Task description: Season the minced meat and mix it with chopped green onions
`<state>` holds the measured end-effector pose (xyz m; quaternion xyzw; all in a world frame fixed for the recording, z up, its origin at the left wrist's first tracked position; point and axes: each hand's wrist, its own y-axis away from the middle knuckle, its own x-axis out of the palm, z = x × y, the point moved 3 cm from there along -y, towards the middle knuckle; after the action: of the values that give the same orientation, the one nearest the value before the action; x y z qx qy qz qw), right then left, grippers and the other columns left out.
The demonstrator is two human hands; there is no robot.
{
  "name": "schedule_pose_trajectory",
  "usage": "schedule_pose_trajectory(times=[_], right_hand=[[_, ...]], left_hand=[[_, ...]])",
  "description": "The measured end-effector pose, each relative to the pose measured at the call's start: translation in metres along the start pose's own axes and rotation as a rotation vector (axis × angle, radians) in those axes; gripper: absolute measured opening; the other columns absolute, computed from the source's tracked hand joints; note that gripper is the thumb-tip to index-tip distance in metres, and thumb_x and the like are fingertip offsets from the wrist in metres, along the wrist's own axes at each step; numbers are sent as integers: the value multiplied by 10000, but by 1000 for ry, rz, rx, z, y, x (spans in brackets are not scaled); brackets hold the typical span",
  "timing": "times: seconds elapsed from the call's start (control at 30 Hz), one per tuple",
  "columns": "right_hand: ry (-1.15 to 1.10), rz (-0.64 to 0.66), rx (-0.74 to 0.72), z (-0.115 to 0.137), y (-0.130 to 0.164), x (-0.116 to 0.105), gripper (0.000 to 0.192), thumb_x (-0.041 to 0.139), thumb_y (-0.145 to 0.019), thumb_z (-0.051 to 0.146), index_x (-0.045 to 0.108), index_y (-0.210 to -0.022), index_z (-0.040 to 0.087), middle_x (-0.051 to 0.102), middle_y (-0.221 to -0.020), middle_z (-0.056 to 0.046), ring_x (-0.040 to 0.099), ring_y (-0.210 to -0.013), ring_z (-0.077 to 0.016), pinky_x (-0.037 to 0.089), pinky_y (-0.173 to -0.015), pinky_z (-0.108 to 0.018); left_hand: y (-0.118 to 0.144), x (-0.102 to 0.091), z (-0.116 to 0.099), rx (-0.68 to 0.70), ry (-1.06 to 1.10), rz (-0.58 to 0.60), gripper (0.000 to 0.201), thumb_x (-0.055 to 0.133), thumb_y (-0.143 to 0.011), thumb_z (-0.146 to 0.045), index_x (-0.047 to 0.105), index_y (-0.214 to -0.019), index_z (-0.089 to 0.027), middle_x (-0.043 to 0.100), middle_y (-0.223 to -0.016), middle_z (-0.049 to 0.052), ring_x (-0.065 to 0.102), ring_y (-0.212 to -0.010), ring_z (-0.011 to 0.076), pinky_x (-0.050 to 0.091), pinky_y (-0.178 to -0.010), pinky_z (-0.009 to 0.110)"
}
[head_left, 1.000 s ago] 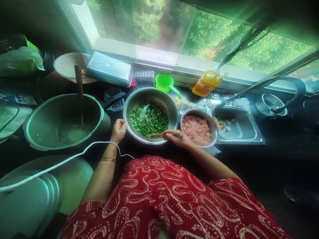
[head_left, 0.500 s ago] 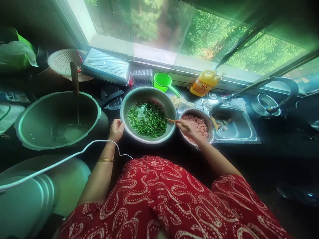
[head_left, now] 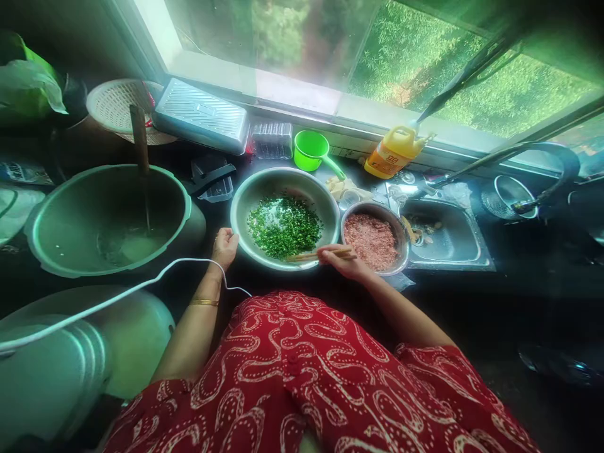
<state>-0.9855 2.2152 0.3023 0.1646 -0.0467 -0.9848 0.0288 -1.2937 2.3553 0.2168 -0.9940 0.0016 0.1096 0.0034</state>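
A steel bowl (head_left: 245, 195) of chopped greens (head_left: 284, 226) stands on the dark counter in front of me. My left hand (head_left: 225, 247) grips its near-left rim. In my right hand (head_left: 340, 261) is a pair of wooden chopsticks (head_left: 306, 256), lying level over the bowl's near edge with the tips pointing left into the greens. Just to the right, touching the first bowl, is a smaller steel bowl (head_left: 399, 226) full of pink minced meat (head_left: 371, 240).
A big pot (head_left: 42, 242) with a wooden-handled ladle stands left, a white cable (head_left: 117, 302) crossing below it. Behind are a green scoop (head_left: 312, 152), a yellow oil bottle (head_left: 392, 153), a metal tray (head_left: 201, 116) and a basket. A steel sink (head_left: 448, 236) lies right.
My right hand swung the chopsticks from the near rim over toward the meat bowl, then back to the greens bowl's near edge. My left hand stayed on the rim.
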Motion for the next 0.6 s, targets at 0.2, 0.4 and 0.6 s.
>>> schedule_pose_trajectory(times=[0.2,0.4,0.6], right_hand=[[166,-136,-40,-3,-37,-30,433,571,-779,538,705,-947,163,717,-778,-74,671,-703,-187,541,-651,-308],[425,-208,-155,19,-47,-52,295,571,-808,414,717,-923,185,721,-946,-83,666,-851,-218,529,-791,-338],[318,-39,-62,1,-26,-18,337,530,-830,416,704,-986,174,722,-799,-64,664,-677,-180,538,-633,-301]], left_hand=[[2,-1,23,-60,22,-26,163,527,-704,-314,412,-744,-207,343,-474,-77,274,-406,89,185,-428,219],[5,-1,19,-54,14,-25,141,510,-710,-300,405,-724,-209,308,-460,-81,254,-406,92,172,-430,224],[4,0,24,6,26,-56,108,516,-735,-261,424,-730,-203,348,-497,-64,300,-441,100,217,-450,231]])
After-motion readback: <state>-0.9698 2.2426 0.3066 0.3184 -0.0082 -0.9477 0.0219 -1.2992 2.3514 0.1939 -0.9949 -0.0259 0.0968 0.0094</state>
